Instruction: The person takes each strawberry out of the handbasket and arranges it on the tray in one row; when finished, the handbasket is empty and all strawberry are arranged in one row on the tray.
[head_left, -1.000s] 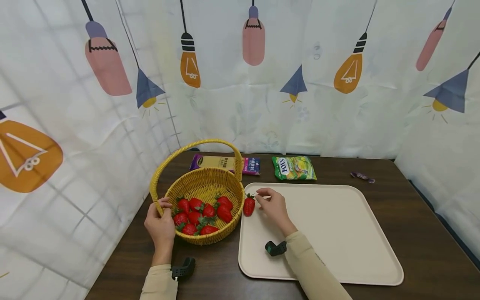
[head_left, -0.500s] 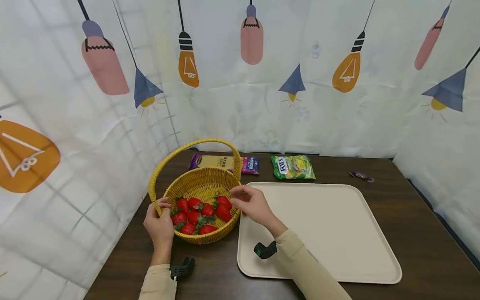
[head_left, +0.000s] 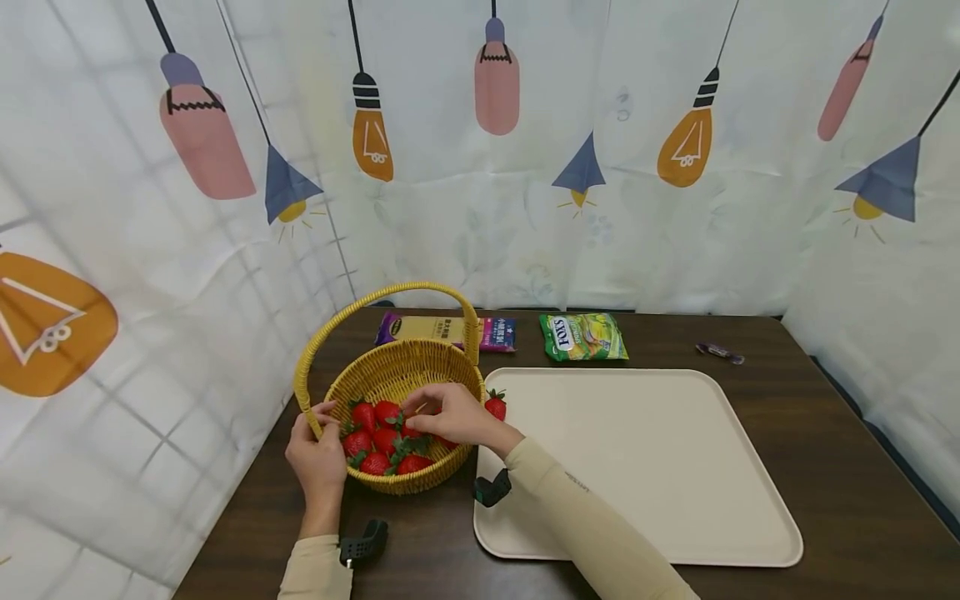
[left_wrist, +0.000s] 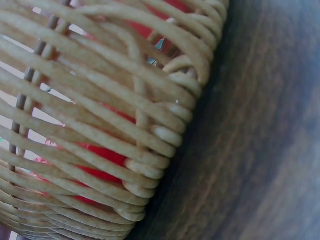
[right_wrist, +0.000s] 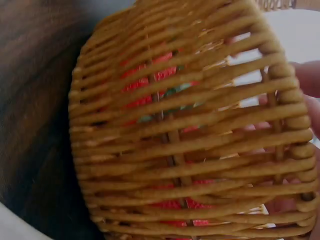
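Note:
A yellow wicker basket (head_left: pixel 405 367) with a tall handle holds several red strawberries (head_left: pixel 362 415). At the basket's left side my left hand (head_left: pixel 318 458) grips the base of the handle and the rim. My right hand (head_left: pixel 457 414) is inside the basket, over the strawberries, with fingers bent loosely and thumb just above one berry; no berry shows lifted. One more strawberry (head_left: pixel 495 405) lies outside, by the basket's right rim at the tray's left edge. In both wrist views the woven basket wall (left_wrist: pixel 100 120) fills most of the picture, with red berries behind the weave.
A cream tray (head_left: pixel 637 467) lies right of the basket on the dark wooden table (head_left: pixel 840 467). Behind stand a purple-and-gold snack packet (head_left: pixel 435 328) and a green candy bag (head_left: pixel 583 337). A small purple wrapped sweet (head_left: pixel 720 353) lies at the back right.
My right hand has moved left from beside the lone strawberry, across the rim and into the basket. The strawberry at the tray's edge stays behind. My left hand keeps its grip.

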